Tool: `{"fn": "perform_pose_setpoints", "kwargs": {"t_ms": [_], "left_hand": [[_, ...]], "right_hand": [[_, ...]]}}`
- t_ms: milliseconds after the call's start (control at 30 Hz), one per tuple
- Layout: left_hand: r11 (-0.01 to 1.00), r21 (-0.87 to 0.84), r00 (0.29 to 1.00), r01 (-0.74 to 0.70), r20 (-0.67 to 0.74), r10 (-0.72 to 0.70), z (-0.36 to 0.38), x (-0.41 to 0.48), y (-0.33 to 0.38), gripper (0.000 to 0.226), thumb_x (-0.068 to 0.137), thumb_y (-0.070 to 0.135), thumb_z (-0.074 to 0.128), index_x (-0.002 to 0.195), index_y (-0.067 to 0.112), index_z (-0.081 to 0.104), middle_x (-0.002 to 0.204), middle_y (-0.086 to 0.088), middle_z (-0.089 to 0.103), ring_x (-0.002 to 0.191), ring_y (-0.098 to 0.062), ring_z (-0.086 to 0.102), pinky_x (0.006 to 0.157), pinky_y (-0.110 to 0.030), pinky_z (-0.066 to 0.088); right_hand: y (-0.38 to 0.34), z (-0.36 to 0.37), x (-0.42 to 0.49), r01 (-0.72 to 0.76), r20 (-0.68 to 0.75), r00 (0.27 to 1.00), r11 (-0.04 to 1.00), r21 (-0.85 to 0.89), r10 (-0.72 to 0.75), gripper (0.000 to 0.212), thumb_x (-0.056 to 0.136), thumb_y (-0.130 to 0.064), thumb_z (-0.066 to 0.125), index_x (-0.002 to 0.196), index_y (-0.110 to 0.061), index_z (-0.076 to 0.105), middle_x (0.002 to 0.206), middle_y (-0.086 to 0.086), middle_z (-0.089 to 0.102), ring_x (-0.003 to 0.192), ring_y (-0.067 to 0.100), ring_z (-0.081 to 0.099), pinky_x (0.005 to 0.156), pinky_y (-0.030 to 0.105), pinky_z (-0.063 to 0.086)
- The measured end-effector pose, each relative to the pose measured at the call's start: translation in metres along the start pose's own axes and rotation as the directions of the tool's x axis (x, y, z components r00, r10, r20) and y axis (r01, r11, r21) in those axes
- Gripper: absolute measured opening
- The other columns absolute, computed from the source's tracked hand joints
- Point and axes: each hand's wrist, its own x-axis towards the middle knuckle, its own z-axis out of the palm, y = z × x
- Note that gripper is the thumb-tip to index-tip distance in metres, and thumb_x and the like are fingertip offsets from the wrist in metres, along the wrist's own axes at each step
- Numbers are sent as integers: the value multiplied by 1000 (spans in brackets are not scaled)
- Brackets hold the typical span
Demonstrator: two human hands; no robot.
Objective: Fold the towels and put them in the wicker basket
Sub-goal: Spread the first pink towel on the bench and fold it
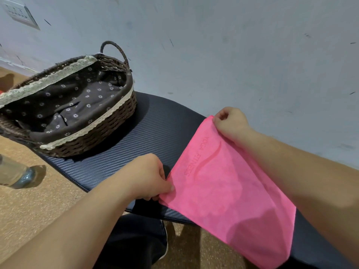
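Note:
A pink towel (229, 193) with embossed lettering hangs stretched between my hands above a dark blue mat (155, 133). My left hand (149, 176) pinches its near corner. At the far corner, close to the wall, my right hand (231, 124) pinches the other end of that edge. The rest of the towel droops toward me over the mat's edge. The brown wicker basket (93, 136) stands on the mat at the left, lined with dark flowered cloth and lace trim, with no towel visible inside.
A pale wall (233, 55) rises right behind the mat. A clear glass bottle (15, 175) lies on the tan floor at the left. My dark trouser leg and shoe (139, 241) are below the mat's edge. A wall socket (21, 14) is at top left.

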Motion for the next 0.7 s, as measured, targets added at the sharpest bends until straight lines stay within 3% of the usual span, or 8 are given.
{"fn": "perform_pose_setpoints", "kwargs": {"t_ms": [100, 200, 300, 400, 467, 567, 700], "left_hand": [[994, 105, 995, 16, -101, -6, 0, 0, 3, 32, 67, 43, 82, 72, 13, 73, 64, 0, 74, 62, -16, 69, 61, -35, 60], [991, 136, 992, -18, -123, 35, 7, 0, 7, 31, 66, 43, 75, 70, 12, 71, 63, 0, 70, 66, -19, 68, 62, -37, 59], [995, 88, 994, -39, -98, 48, 10, -2, 9, 29, 71, 39, 73, 72, 10, 70, 67, -2, 71, 68, -22, 68, 61, -35, 57], [998, 25, 988, -56, -146, 59, 11, -4, 8, 23, 73, 32, 75, 76, 9, 71, 78, -10, 74, 67, -20, 66, 59, -33, 54], [996, -28, 980, -85, -185, 78, 9, -8, 7, 15, 75, 27, 76, 78, 13, 71, 76, -7, 73, 68, -19, 67, 62, -35, 57], [978, -182, 988, -103, -133, 80, 7, -11, 2, 17, 82, 18, 77, 93, 19, 63, 72, -6, 74, 58, -18, 70, 55, -35, 58], [983, -175, 990, -46, -136, 22, 1, -2, -14, 31, 82, 20, 82, 100, 24, 58, 63, -9, 73, 48, -15, 66, 50, -31, 55]], "right_hand": [[-3, -3, -7, 111, -10, 993, 985, -128, -113, 18, 95, -27, 65, 112, -21, 68, 102, -3, 65, 104, 23, 63, 93, 40, 53], [-7, -4, -29, 264, -14, 962, 937, -228, -274, 30, 97, -29, 58, 125, -21, 65, 126, 4, 60, 121, 25, 56, 100, 46, 50], [-7, -8, -65, 344, 133, 938, 907, -241, -321, 40, 95, -36, 58, 131, -19, 63, 133, 7, 57, 125, 29, 54, 106, 44, 46], [0, -17, -100, 329, 258, 937, 847, -417, -236, 73, 89, -68, 37, 148, -26, 50, 158, 12, 40, 146, 35, 37, 122, 48, 30], [8, -24, -120, 249, 312, 947, 778, -577, -72, 85, 89, -82, 20, 161, -38, 24, 172, 10, 12, 158, 36, 10, 127, 54, 11], [29, -29, -136, 152, 346, 933, 770, -619, 95, 86, 87, -88, 11, 160, -49, -9, 172, 2, -18, 158, 36, -15, 125, 62, -4], [49, -27, -150, 74, 276, 956, 834, -548, 96, 88, 87, -86, 6, 158, -42, -23, 168, 1, -30, 155, 31, -27, 124, 61, -12]]}}
